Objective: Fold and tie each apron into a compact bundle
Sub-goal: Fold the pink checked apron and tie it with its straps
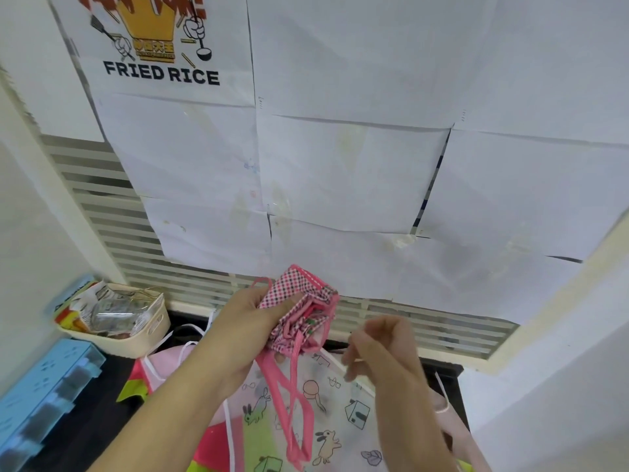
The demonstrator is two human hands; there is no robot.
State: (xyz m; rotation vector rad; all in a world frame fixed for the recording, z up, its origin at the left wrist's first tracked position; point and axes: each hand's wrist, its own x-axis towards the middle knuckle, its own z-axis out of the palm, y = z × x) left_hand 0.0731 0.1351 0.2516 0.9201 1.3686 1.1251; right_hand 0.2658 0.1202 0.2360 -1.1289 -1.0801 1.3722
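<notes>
Dark table [102,413], papered wall [340,165], left hand [245,321] grip holding checked apron [299,311], right hand [381,349] loosely curled

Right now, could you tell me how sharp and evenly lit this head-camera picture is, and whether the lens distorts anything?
Head view: soft, even light, no hard shadows or glare; the right hand is motion-blurred, while the left hand and the checked apron bundle it grips are fairly sharp; wide-angle distortion tilts the papered wall and bends the edges.
</notes>
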